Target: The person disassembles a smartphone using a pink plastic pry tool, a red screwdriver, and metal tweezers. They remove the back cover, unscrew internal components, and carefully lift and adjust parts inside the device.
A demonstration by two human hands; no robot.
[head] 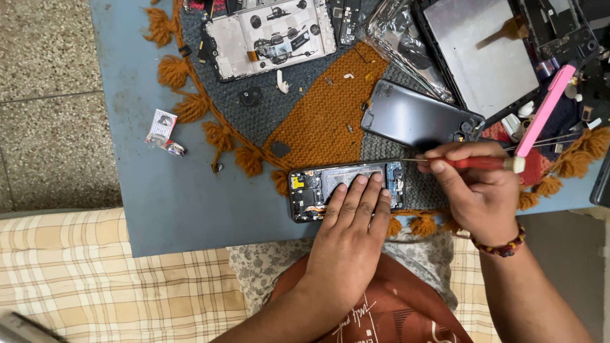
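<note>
An opened phone lies with its insides up on the near edge of a woven orange and grey mat. My left hand rests flat on it, fingers together, pressing it down. My right hand grips a red-handled screwdriver held level; its thin tip reaches the phone's right end. Just behind it lies the phone's dark back cover.
A second opened device with a white frame sits at the back. A tablet with a grey screen, a pink tool and loose parts lie at the right. A small card rests on the blue table.
</note>
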